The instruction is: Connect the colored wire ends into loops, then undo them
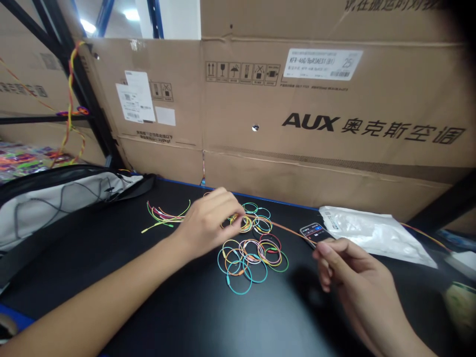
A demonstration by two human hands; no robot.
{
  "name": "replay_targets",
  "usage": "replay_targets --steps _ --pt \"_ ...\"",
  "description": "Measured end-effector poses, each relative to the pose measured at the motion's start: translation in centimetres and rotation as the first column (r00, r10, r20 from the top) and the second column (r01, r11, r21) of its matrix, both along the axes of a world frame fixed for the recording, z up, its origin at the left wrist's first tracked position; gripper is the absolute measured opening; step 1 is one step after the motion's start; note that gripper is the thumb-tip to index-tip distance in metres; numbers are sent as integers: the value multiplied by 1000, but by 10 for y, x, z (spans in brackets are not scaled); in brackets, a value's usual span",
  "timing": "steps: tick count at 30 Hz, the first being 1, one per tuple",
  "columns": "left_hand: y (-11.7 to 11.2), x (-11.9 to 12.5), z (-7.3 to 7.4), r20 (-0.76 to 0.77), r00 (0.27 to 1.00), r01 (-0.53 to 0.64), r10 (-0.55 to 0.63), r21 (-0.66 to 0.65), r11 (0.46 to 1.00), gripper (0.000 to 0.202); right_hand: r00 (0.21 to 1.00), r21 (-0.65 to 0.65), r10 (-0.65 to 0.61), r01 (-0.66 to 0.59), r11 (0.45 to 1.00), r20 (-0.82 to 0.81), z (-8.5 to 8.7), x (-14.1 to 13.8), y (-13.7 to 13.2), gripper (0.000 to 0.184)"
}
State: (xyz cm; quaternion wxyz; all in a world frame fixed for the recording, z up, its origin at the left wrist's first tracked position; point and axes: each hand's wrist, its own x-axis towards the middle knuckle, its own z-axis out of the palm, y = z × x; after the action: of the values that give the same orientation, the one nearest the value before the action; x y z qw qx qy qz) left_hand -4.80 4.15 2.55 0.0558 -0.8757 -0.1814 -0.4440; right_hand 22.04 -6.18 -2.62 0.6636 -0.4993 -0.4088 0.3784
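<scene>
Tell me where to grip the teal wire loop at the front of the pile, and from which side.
Pinch the lower arc of the thin teal wire loop, coming from the near side, toward the person. That arc lies flat on the black tabletop, apart from the other thin coloured wire loops, which overlap its upper part.

AUX cardboard cartons [282, 99] beside steel racking [106, 15] (ceiling light [88, 26] above)
</scene>
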Motion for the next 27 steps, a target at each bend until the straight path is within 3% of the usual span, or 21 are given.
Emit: replay_targets --steps 5,7,8,14,20,23,27 --pt "28 -48 26 32 982 -186 186 -22 982 10 994 14 -95 96 995 -49 6 5 -2 33" --pt "40 -69 29 -32 935 -349 353 -249 903 12 992 9 -108 109 994 -62 9 6 -1 33" --pt "47 -79 29 -73 924 -379 376 -311 872 14 992 6 -108 109 994 -67 9 6 0 32" --pt "82 -130 19 -320 879 -476 354 -543 691 23 988 -15 -137 137 991 -77 9 4 2 35" --pt "93 -159 7 -560 793 -597 239 -639 485 19 989 -17 -127 126 992 -82 10 3 1 35" --pt "91 -156 4 -617 745 -655 254 -604 454 29 989 -7 -127 126 992 -76 9 4 1 35" --pt "82 -139 3 -670 696 -698 257 -550 458 61 990 4 -126 126 992 -69 8 6 1 34"
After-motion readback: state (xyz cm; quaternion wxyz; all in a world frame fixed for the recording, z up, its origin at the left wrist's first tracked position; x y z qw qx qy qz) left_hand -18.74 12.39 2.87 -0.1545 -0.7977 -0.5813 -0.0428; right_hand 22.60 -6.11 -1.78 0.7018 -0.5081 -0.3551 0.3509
